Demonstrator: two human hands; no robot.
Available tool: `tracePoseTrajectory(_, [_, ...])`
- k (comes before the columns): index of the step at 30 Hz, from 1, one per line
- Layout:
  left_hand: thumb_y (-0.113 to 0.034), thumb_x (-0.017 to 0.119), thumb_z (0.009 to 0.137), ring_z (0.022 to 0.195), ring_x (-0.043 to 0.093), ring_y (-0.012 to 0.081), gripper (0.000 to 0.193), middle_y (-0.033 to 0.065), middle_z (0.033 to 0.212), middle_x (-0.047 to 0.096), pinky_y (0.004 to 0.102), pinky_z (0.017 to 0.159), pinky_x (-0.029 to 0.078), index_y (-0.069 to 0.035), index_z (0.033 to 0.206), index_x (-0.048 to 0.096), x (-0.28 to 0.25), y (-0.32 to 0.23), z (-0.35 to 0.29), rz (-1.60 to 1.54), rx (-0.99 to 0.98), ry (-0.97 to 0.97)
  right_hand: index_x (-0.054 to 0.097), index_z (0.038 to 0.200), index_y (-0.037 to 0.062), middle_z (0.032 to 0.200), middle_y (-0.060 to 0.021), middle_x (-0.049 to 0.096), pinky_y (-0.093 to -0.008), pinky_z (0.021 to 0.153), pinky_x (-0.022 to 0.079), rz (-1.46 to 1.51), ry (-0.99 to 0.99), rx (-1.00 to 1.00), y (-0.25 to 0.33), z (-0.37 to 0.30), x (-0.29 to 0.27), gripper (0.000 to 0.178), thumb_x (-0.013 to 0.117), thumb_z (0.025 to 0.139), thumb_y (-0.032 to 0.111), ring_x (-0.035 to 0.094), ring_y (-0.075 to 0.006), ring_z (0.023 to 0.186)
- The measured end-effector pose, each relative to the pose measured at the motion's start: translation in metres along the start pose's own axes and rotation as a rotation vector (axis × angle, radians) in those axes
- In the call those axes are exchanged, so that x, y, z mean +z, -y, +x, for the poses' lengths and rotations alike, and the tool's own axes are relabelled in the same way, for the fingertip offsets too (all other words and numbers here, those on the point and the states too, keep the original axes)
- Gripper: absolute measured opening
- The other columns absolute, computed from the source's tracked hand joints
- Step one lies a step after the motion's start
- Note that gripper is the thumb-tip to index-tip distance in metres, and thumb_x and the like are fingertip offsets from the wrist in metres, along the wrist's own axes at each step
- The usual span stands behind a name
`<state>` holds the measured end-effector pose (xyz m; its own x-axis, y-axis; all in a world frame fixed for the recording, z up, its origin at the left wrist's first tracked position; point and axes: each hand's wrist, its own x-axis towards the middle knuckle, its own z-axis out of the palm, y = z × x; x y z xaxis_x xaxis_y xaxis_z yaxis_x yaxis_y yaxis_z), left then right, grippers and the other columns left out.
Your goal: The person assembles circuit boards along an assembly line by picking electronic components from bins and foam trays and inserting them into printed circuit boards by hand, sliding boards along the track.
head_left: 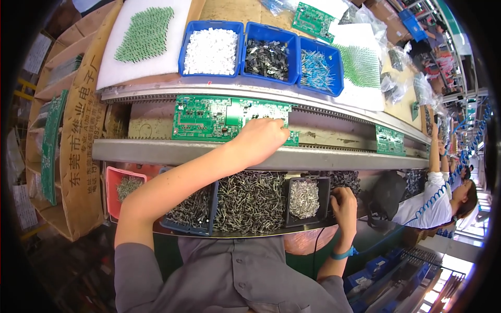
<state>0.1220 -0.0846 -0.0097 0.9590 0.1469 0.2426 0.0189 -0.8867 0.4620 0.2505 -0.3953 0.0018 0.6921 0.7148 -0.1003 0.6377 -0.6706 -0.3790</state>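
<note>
A green circuit board (201, 119) lies between the two rails of the conveyor in front of me. My left hand (263, 136) is over its right half, the fingers pinched together and pointing down near its right end. Whatever is between those fingertips is hidden. My right hand (344, 206) is at the near row of bins, beside a pile of small black parts (342, 180), with its fingers curled; what they hold, if anything, cannot be made out. Left of it is a black bin (324, 206) of small silvery parts. A blue wristband (342, 255) circles my right wrist.
Blue bins hold white connectors (211, 51), black parts (267, 58) and blue components (317, 70) beyond the rails. Another board (390, 141) sits farther right on the conveyor. A cardboard box (83, 141) stands left; a co-worker (433, 201) works at right.
</note>
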Motion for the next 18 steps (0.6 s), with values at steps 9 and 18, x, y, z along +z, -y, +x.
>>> tracePoseTrajectory(9, [-0.006,0.058,0.075,0.081,0.06,0.0267,0.007,0.011,0.083,0.058,0.0382,0.067,0.052,-0.002,0.08,0.057,-0.017,-0.009,-0.013,0.114,0.049,-0.065,0.062,0.086,-0.0015,0.077,-0.0159,0.062,-0.0367,0.065,0.047,0.076,-0.108,0.024,0.007,-0.002,-0.016,0.012,0.064,0.074,-0.001,0.06,-0.0298,0.07])
tracePoseTrajectory(18, [-0.011,0.07,0.074,0.097,0.056,0.0299,0.031,0.0115,0.102,0.059,0.0406,0.083,0.044,-0.003,0.102,0.06,-0.083,-0.003,-0.109,0.196,-0.183,-0.009,0.066,0.091,0.0014,0.086,-0.0121,0.062,-0.0368,0.069,0.046,0.095,-0.133,-0.41,0.073,0.058,-0.029,0.016,0.066,0.076,-0.003,0.057,-0.03,0.079])
